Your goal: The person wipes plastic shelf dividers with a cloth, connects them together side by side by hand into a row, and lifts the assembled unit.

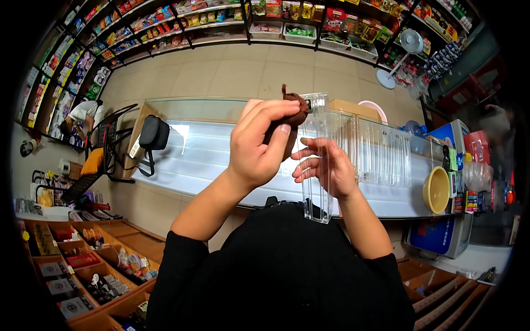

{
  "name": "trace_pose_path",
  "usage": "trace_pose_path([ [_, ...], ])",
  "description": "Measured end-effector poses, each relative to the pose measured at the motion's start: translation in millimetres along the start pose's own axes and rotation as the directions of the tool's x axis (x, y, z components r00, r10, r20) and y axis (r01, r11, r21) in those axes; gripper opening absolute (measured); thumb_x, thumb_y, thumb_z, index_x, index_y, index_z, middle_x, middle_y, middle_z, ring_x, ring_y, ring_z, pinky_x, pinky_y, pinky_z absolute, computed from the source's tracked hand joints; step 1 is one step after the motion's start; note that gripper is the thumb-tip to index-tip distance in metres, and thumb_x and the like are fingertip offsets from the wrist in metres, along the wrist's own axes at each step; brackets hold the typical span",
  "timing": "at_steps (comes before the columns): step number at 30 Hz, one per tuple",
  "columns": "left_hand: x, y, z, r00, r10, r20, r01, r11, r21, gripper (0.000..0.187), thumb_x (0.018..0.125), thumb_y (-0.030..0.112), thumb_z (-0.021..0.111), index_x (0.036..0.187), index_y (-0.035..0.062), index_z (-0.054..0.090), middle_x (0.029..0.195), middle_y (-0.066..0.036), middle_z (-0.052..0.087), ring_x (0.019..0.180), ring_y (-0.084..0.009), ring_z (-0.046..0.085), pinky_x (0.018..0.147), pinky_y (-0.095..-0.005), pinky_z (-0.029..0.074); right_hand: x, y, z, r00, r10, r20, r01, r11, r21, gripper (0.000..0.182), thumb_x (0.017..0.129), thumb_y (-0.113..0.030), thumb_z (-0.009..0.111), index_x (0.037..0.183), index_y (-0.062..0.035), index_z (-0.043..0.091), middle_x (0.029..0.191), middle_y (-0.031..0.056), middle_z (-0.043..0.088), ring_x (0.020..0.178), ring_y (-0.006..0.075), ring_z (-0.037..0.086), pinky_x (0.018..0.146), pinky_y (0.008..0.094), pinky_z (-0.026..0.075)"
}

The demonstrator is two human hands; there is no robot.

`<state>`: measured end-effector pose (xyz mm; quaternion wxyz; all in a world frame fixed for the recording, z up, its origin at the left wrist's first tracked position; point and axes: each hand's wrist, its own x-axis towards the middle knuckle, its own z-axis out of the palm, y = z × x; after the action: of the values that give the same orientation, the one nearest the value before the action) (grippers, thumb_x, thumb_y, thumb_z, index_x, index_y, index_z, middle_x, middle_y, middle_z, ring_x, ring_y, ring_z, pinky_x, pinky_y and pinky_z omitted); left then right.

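My left hand (258,144) is closed around a bunched dark brown cloth (296,113), at the upper end of a long clear plastic tray (317,193). The tray stands lengthwise in front of my chest, its lower end close to my black shirt. My right hand (337,171) is curled around the tray's middle, with its fingers partly seen through the plastic. Below both hands lies a glass display counter (221,160) with white shelving inside. Several similar clear trays (381,151) are lined up on the counter, right of my right hand.
A black bag (154,133) rests at the counter's left end and a yellow bowl (436,190) at its right. A cardboard box (356,110) sits behind the trays. Stocked shelves (204,25) line the far wall. At left, a person (83,116) bends near a black chair (113,143).
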<state>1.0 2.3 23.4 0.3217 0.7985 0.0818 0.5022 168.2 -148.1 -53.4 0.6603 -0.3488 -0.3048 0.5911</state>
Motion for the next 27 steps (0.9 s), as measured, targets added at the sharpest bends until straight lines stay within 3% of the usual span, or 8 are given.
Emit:
trace_pose_path([
  [3,-4,-4,11,0.991,0.092,0.094,-0.101,0.991,0.091,0.029,0.089,-0.004,0.065,0.117,-0.0020,0.074,0.121,-0.017,0.077,0.106,-0.0340,0.070,0.096,-0.0408,0.054,0,2,-1,0.999,-0.014,0.033,0.013,0.999,0.047,0.063,0.118,-0.050,0.037,0.146,0.0039,0.053,0.127,0.0289,0.068,0.100,0.0397,0.076,0.082,0.0506,0.066],
  [10,-36,0,34,0.966,0.143,0.214,-0.150,0.989,0.017,0.031,0.082,-0.009,0.069,0.112,-0.0011,0.073,0.117,-0.015,0.076,0.095,-0.0335,0.068,0.086,-0.0418,0.056,1,6,-9,0.995,-0.055,-0.087,0.058,0.998,0.038,0.061,0.119,-0.048,0.033,0.137,0.0045,0.058,0.127,0.0207,0.069,0.106,0.0337,0.074,0.082,0.0505,0.068],
  [14,-52,11,41,0.944,0.131,0.302,-0.121,0.991,-0.052,0.035,0.078,-0.011,0.071,0.112,-0.0012,0.073,0.116,-0.015,0.076,0.093,-0.0326,0.067,0.083,-0.0406,0.056,5,10,-17,0.960,-0.073,-0.269,0.063,0.997,-0.047,0.063,0.119,-0.050,0.030,0.142,0.0028,0.057,0.124,0.0176,0.072,0.116,0.0260,0.068,0.103,0.0420,0.054],
  [17,-70,16,44,0.915,0.129,0.384,-0.092,0.989,-0.112,0.036,0.077,-0.011,0.072,0.112,-0.0017,0.074,0.114,-0.015,0.075,0.091,-0.0317,0.066,0.082,-0.0394,0.057,8,2,-22,0.970,-0.064,-0.236,0.076,0.996,0.044,0.067,0.117,-0.056,0.031,0.142,0.0003,0.057,0.126,0.0202,0.071,0.110,0.0243,0.066,0.093,0.0380,0.057],
  [19,-77,20,44,0.909,0.143,0.393,-0.097,0.986,-0.135,0.036,0.076,-0.011,0.072,0.111,-0.0022,0.074,0.112,-0.014,0.075,0.089,-0.0310,0.065,0.081,-0.0387,0.057,10,0,-26,0.971,-0.072,-0.226,0.073,0.997,-0.005,0.067,0.117,-0.058,0.031,0.145,-0.0009,0.054,0.125,0.0218,0.071,0.104,0.0237,0.065,0.087,0.0361,0.056],
  [23,-93,18,41,0.860,0.118,0.497,-0.007,0.976,-0.220,0.036,0.076,-0.009,0.070,0.111,-0.0001,0.075,0.110,-0.012,0.075,0.090,-0.0311,0.065,0.082,-0.0403,0.057,12,1,-34,0.959,-0.150,-0.239,0.134,0.988,-0.082,0.059,0.118,-0.054,0.031,0.145,-0.0061,0.053,0.128,0.0248,0.070,0.106,0.0251,0.065,0.086,0.0374,0.055],
  [25,-96,13,35,0.840,-0.038,0.542,0.187,0.957,-0.222,0.036,0.078,-0.006,0.067,0.111,0.0019,0.076,0.109,-0.012,0.076,0.092,-0.0322,0.066,0.084,-0.0420,0.056,13,7,-40,0.935,-0.226,-0.274,0.196,0.972,-0.132,0.052,0.119,-0.049,0.033,0.135,-0.0047,0.054,0.132,0.0259,0.070,0.110,0.0282,0.069,0.087,0.0391,0.055],
  [27,-90,11,26,0.850,-0.200,0.487,0.314,0.935,-0.164,0.034,0.085,-0.002,0.055,0.114,-0.0008,0.074,0.107,-0.014,0.076,0.095,-0.0295,0.068,0.086,-0.0396,0.057,10,9,-48,0.946,-0.271,-0.176,0.247,0.958,-0.147,0.034,0.119,-0.039,0.042,0.127,-0.0075,0.054,0.143,0.0244,0.065,0.119,0.0314,0.071,0.092,0.0422,0.059],
])
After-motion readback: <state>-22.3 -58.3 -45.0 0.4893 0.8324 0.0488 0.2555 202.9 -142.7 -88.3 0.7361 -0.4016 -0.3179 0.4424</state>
